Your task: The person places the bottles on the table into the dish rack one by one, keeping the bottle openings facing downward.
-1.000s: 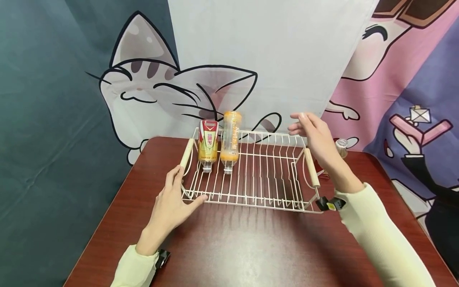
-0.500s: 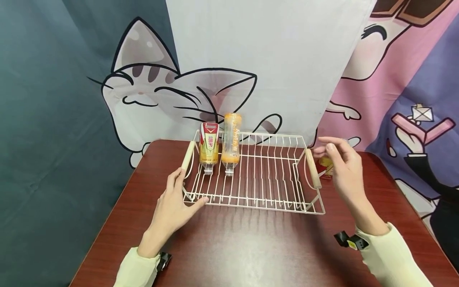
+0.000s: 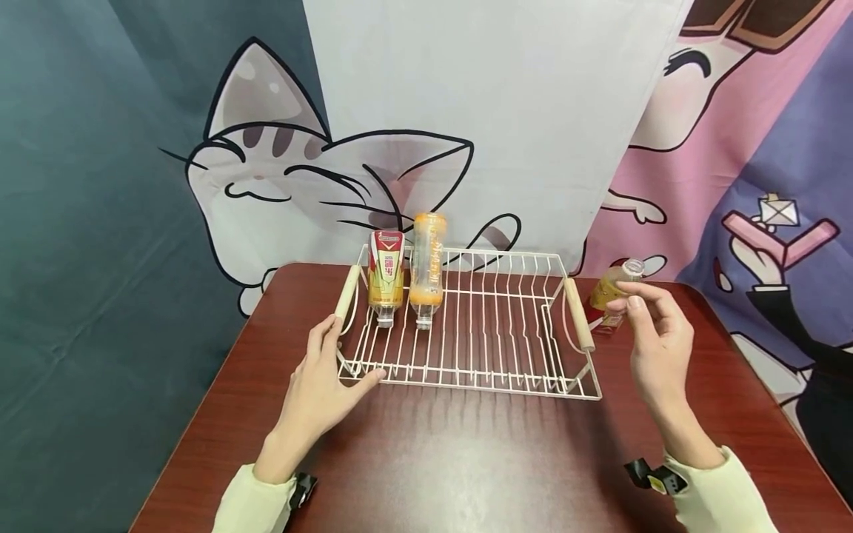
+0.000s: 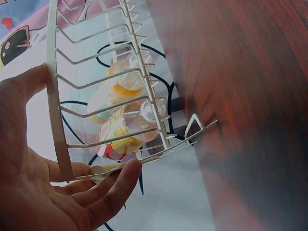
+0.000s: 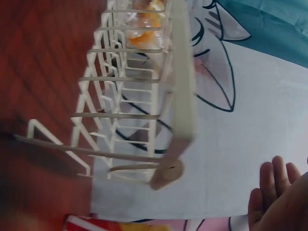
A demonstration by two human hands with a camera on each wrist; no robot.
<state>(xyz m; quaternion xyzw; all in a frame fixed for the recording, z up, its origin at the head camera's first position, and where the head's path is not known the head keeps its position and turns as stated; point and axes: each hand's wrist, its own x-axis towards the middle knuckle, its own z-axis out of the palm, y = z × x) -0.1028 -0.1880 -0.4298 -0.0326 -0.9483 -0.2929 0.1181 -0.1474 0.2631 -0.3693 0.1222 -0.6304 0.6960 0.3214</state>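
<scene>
A white wire rack (image 3: 480,381) with pale wooden handles sits on the table. Inside it, two clear plastic bottles lean with their necks down toward the front: a red-and-yellow labelled bottle (image 3: 386,270) and an orange-printed bottle (image 3: 428,259) to its right. My left hand (image 3: 313,381) holds the rack's front left corner, thumb at the front rim and fingers along the left side, as the left wrist view also shows. With nothing in it, my right hand (image 3: 660,348) hovers right of the rack, fingers loosely bent. Just beyond it stands a red-and-yellow labelled bottle (image 3: 608,287), partly behind the fingertips.
The dark red-brown table (image 3: 453,459) extends in front of the rack. Behind it hangs a cloth backdrop (image 3: 520,111) with cartoon prints. The rack's right wooden handle (image 3: 578,314) lies between the rack's interior and the standing bottle.
My right hand has moved from above the rack's back right corner out to the right and toward me, uncovering more of the standing bottle. My left hand stays at the corner.
</scene>
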